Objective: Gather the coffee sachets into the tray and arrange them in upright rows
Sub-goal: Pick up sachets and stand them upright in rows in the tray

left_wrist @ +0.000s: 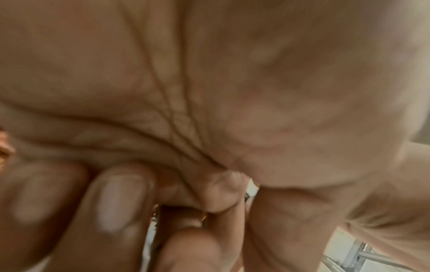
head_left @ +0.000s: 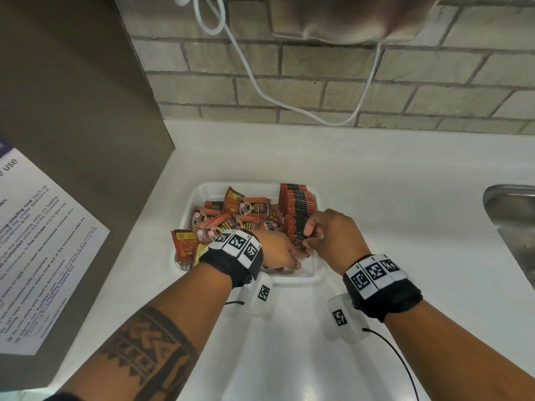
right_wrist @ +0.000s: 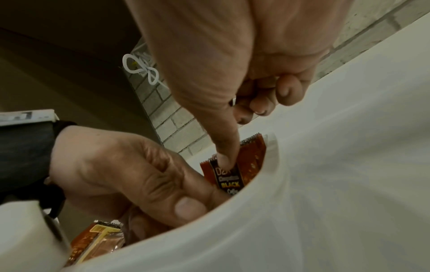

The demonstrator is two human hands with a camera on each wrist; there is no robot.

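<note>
A white tray (head_left: 289, 280) sits on the white counter. An upright row of red-and-black coffee sachets (head_left: 298, 204) fills its right side. Loose sachets (head_left: 231, 215) lie jumbled across its left part, one leaning over the left rim (head_left: 183, 246). Both hands meet at the near end of the row. My right hand (head_left: 311, 235) curls over the row's top, its thumb (right_wrist: 227, 160) pressing the front sachet (right_wrist: 230, 178). My left hand (head_left: 295, 257) pinches that sachet's lower part from the left (right_wrist: 197, 191). The left wrist view shows only a blurred palm and curled fingers (left_wrist: 121, 198).
A steel sink (head_left: 512, 215) is set into the counter at the right. A grey cabinet side with a paper notice (head_left: 43, 241) stands on the left. White cables (head_left: 252, 79) hang on the brick wall behind.
</note>
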